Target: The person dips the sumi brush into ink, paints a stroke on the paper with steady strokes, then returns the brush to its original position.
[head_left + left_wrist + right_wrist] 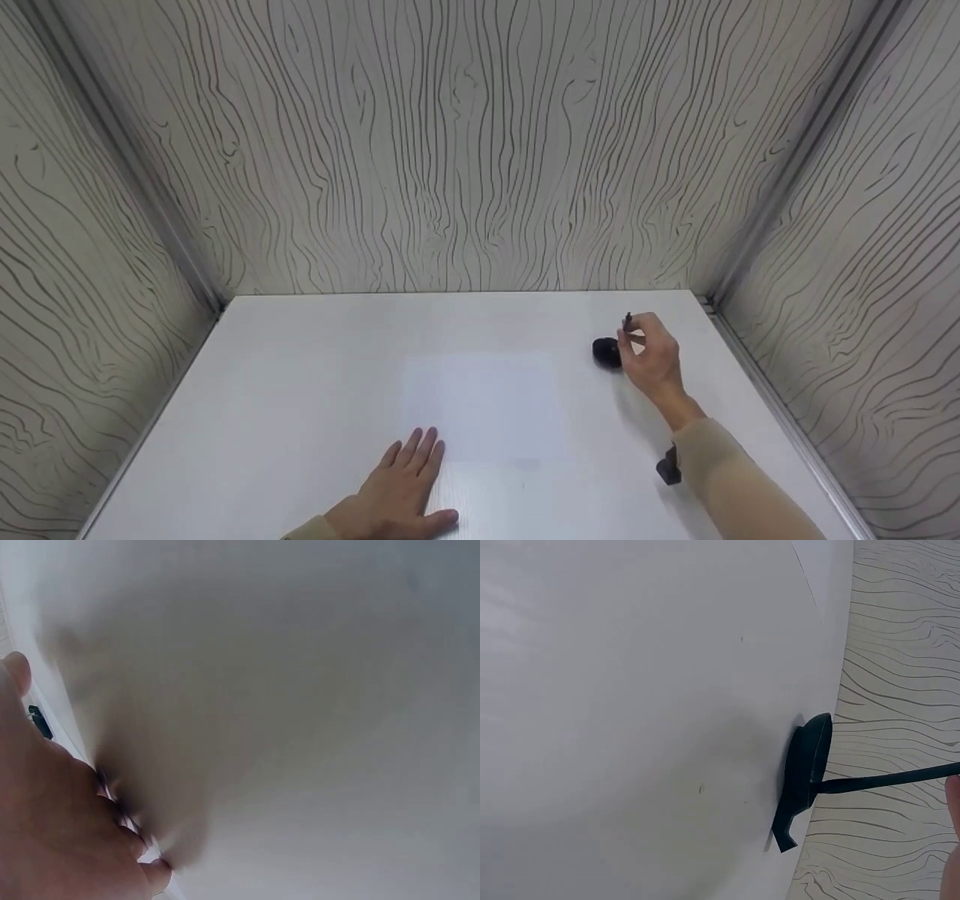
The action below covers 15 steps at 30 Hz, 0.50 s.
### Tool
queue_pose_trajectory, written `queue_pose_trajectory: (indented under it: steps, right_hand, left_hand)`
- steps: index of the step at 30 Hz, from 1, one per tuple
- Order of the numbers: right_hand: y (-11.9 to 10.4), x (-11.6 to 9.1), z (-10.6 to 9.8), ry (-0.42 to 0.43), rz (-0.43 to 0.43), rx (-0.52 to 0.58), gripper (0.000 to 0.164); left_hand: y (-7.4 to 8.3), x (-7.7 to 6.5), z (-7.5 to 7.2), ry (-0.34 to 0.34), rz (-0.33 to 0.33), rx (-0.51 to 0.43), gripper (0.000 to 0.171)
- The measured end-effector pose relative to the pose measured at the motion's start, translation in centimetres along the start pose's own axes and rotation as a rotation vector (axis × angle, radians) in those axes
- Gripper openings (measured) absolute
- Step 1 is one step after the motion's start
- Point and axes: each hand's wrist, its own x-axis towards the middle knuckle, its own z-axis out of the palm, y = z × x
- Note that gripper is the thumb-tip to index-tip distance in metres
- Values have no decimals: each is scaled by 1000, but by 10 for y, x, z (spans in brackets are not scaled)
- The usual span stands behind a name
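Observation:
My right hand pinches the upper part of a thin, dark pen-like stick between thumb and fingers. In the right wrist view, the stick slants from a fingertip at the right edge to a small dark, rounded base or dish with a bent projection. Whether its end touches or sits inside that dark piece, I cannot tell. The head view shows the dark piece just left of the right hand. My left hand lies palm down, fingers extended, by the near left corner of a white sheet.
The white tabletop reaches back to a wood-grain patterned wall, with similar walls on both sides. Metal strips run along the table's side edges. A dark block sits at the right wrist.

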Motion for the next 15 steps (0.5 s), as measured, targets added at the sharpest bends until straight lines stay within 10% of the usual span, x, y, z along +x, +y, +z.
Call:
queue_pose_trajectory:
  steps: [15]
  right_hand:
    - [-2,-5,5,32,127,76,21]
  left_hand:
    - [0,-3,-1,15,12,-25,107]
